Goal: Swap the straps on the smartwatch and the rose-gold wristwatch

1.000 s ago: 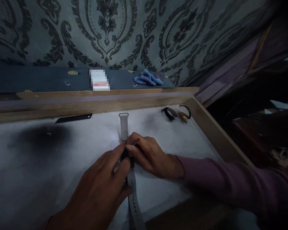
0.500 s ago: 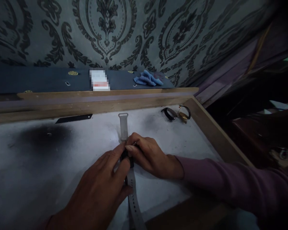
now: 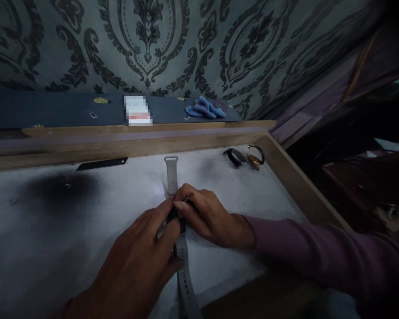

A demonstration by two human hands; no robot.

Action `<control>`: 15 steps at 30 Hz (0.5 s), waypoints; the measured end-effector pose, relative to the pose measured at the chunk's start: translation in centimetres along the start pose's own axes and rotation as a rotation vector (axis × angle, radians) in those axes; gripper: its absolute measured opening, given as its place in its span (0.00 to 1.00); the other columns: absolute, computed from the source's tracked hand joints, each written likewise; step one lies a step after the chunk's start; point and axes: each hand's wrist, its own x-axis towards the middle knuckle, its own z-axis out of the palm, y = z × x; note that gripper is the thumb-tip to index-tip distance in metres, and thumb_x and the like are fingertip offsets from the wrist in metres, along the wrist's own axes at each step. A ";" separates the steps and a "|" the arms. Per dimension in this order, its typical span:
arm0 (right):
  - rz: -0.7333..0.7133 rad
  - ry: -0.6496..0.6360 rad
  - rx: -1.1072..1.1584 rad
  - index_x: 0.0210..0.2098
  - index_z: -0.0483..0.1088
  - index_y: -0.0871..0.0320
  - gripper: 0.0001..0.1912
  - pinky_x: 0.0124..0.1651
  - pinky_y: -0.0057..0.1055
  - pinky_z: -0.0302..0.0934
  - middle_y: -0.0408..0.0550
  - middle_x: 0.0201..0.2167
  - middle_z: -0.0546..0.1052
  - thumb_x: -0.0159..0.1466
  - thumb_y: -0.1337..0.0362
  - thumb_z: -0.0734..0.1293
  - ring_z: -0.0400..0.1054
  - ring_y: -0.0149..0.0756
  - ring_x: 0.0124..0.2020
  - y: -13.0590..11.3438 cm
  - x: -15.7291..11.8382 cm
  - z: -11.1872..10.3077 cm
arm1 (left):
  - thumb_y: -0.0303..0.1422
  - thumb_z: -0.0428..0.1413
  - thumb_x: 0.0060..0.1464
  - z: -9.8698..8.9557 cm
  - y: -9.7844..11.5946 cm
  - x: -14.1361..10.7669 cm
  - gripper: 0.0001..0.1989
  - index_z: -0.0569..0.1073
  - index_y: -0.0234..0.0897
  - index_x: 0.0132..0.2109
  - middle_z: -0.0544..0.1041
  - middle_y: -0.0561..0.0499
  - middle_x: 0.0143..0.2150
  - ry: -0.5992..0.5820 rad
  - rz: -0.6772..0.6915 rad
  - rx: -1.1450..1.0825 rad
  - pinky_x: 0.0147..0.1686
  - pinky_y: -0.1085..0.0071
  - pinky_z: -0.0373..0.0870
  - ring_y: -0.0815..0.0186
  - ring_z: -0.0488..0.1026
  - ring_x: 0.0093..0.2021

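Small black rectangular watch body (image 3: 182,227) was mostly hidden under the fingers of the left bare hand (image 3: 138,252). Right bare hand (image 3: 208,217) covered most of a slim dark metallic tool (image 3: 188,198); tip and type unreadable. Grey flexible perforated strap (image 3: 187,283) ran off the near edge. White-and-red rectangular card (image 3: 138,109), far side, was pixelated.

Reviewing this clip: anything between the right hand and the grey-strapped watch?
Nothing visible. The right hand is at the watch, with the left hand on its other side; the black blade lies well clear.
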 end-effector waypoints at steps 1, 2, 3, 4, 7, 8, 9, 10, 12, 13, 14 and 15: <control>-0.003 0.002 0.001 0.36 0.57 0.55 0.07 0.26 0.23 0.57 0.39 0.27 0.63 0.70 0.71 0.57 0.59 0.26 0.23 0.0 0.0 0.0 | 0.25 0.64 0.44 0.0 0.0 0.0 0.25 0.65 0.36 0.50 0.70 0.34 0.61 -0.005 -0.001 -0.004 0.48 0.52 0.79 0.47 0.75 0.54; -0.008 0.003 0.004 0.36 0.57 0.55 0.07 0.26 0.23 0.57 0.38 0.27 0.63 0.70 0.71 0.57 0.59 0.26 0.23 0.0 0.0 0.0 | 0.25 0.63 0.45 -0.1 0.0 0.0 0.24 0.66 0.36 0.49 0.69 0.34 0.62 -0.007 -0.001 -0.008 0.48 0.52 0.79 0.47 0.75 0.55; -0.012 0.003 0.006 0.36 0.57 0.55 0.07 0.26 0.23 0.57 0.38 0.27 0.63 0.70 0.71 0.57 0.59 0.26 0.23 0.0 0.0 0.0 | 0.25 0.63 0.46 -0.1 -0.1 0.0 0.23 0.66 0.36 0.49 0.69 0.34 0.62 -0.008 -0.001 -0.012 0.48 0.52 0.79 0.47 0.74 0.55; -0.015 0.000 0.010 0.36 0.57 0.55 0.07 0.26 0.23 0.57 0.38 0.27 0.63 0.70 0.71 0.57 0.58 0.26 0.23 0.1 0.0 0.0 | 0.25 0.62 0.46 -0.1 -0.1 0.0 0.22 0.66 0.36 0.49 0.69 0.34 0.62 -0.006 0.001 -0.014 0.48 0.52 0.79 0.47 0.74 0.55; -0.016 -0.003 0.010 0.36 0.57 0.55 0.07 0.26 0.24 0.57 0.39 0.27 0.63 0.70 0.71 0.57 0.59 0.26 0.23 0.1 -0.1 0.1 | 0.24 0.63 0.44 -0.1 0.0 0.1 0.23 0.66 0.35 0.48 0.70 0.34 0.61 -0.002 0.002 -0.010 0.47 0.52 0.79 0.47 0.75 0.54; -0.016 -0.004 0.009 0.36 0.57 0.55 0.07 0.26 0.24 0.58 0.39 0.27 0.63 0.70 0.71 0.57 0.59 0.27 0.23 0.2 -0.1 0.1 | 0.24 0.63 0.44 -0.1 0.0 0.1 0.24 0.66 0.36 0.48 0.70 0.34 0.61 0.001 0.003 -0.008 0.47 0.52 0.79 0.48 0.75 0.53; -0.013 -0.001 0.011 0.36 0.58 0.55 0.06 0.27 0.24 0.58 0.39 0.27 0.63 0.70 0.71 0.57 0.60 0.27 0.24 0.2 -0.1 0.1 | 0.24 0.64 0.43 -0.1 0.0 0.1 0.25 0.66 0.36 0.48 0.70 0.34 0.61 0.002 0.003 -0.007 0.46 0.52 0.80 0.48 0.76 0.53; -0.012 0.001 0.019 0.36 0.58 0.55 0.06 0.27 0.24 0.59 0.39 0.27 0.64 0.70 0.71 0.57 0.60 0.27 0.24 0.2 -0.1 0.1 | 0.24 0.64 0.43 -0.1 0.0 0.1 0.25 0.66 0.36 0.49 0.70 0.34 0.61 0.003 0.003 -0.007 0.46 0.52 0.80 0.48 0.76 0.53; -0.003 0.004 0.039 0.36 0.58 0.56 0.07 0.28 0.24 0.59 0.39 0.27 0.64 0.70 0.71 0.58 0.60 0.26 0.24 0.2 -0.2 0.1 | 0.24 0.65 0.42 0.0 0.0 0.1 0.26 0.66 0.36 0.49 0.69 0.34 0.62 -0.001 -0.003 -0.009 0.47 0.51 0.79 0.47 0.75 0.54; 0.002 0.004 0.045 0.36 0.58 0.56 0.07 0.28 0.24 0.59 0.39 0.27 0.64 0.70 0.71 0.58 0.60 0.26 0.24 0.2 -0.2 0.1 | 0.24 0.65 0.43 0.0 0.0 0.0 0.26 0.66 0.36 0.50 0.68 0.34 0.63 -0.005 -0.008 -0.011 0.48 0.51 0.79 0.47 0.74 0.55; 0.007 0.002 0.047 0.36 0.58 0.56 0.07 0.28 0.24 0.58 0.39 0.27 0.64 0.70 0.71 0.58 0.60 0.26 0.24 0.1 -0.1 0.1 | 0.25 0.64 0.43 0.1 0.0 0.0 0.26 0.66 0.36 0.50 0.68 0.35 0.63 -0.010 -0.013 -0.013 0.48 0.51 0.78 0.47 0.74 0.55; 0.008 0.003 0.046 0.36 0.58 0.56 0.07 0.28 0.24 0.58 0.39 0.27 0.64 0.70 0.71 0.57 0.60 0.26 0.24 0.1 -0.1 0.1 | 0.25 0.64 0.44 0.1 0.0 -0.1 0.25 0.66 0.36 0.50 0.67 0.35 0.64 -0.015 -0.018 -0.015 0.49 0.51 0.78 0.47 0.73 0.56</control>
